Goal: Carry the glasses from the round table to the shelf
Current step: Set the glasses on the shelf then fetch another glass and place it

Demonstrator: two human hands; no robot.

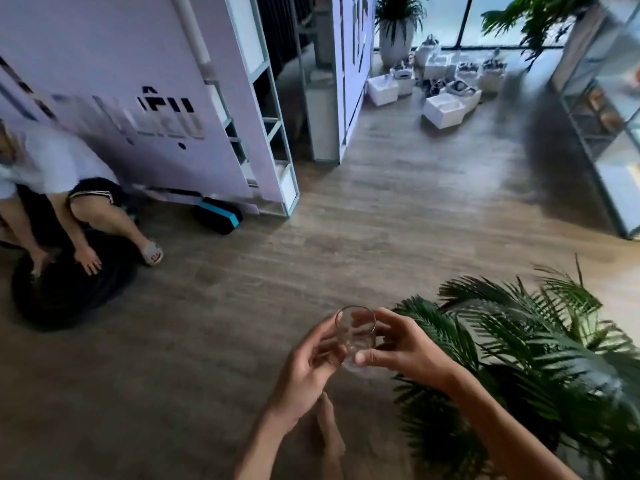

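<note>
A clear drinking glass (356, 336) is held upright in front of me, low in the head view, above the wooden floor. My left hand (308, 365) wraps its left side with fingers curled around it. My right hand (401, 344) grips its right side, thumb across the lower front. A light open shelf unit (273, 133) stands at the end of a lilac partition, upper middle. Another glass-fronted shelf (602, 109) lines the right edge. The round table is not in view.
A person crouches on the floor at the left over a dark round cushion (65, 289). A leafy palm plant (526, 348) sits close on my right. White boxes (446, 105) and a potted plant (398, 29) crowd the far floor. A black-and-teal object (218, 214) lies by the partition.
</note>
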